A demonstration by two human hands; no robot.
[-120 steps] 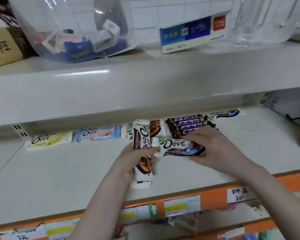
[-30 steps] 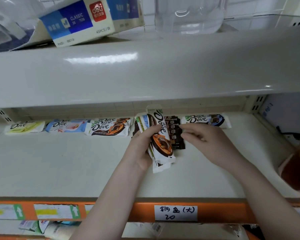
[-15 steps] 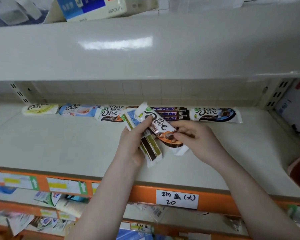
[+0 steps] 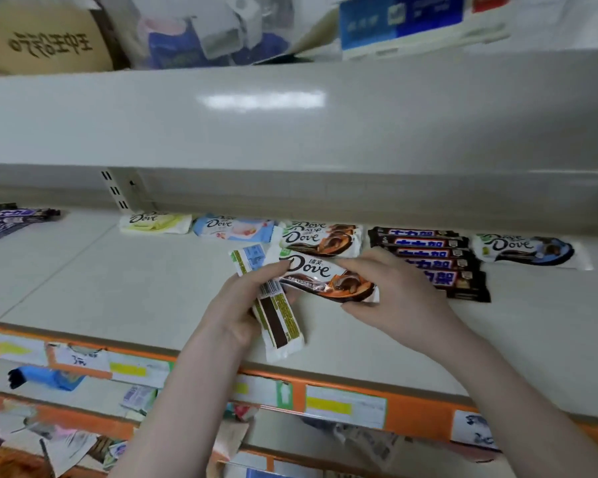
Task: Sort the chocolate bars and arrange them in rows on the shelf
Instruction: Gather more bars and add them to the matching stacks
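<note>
My left hand grips a white Dove bar turned back side up, its barcode showing. My right hand pinches an orange-and-brown Dove bar lying face up across the first one; the left thumb touches it too. Along the back of the shelf runs a row: a yellow Dove bar, a blue-pink Dove bar, a small stack of orange Dove bars, several dark Snickers bars and a blue-brown Dove bar.
More dark bars lie on the neighbouring shelf at far left. The upper shelf's front edge hangs low over the row. An orange price rail with labels runs along the front. Below, loose wrappers fill a lower shelf.
The view has swung left and down. The orange Dove bar now lies nearly level between both hands, pulled free of the bar in my left hand.
</note>
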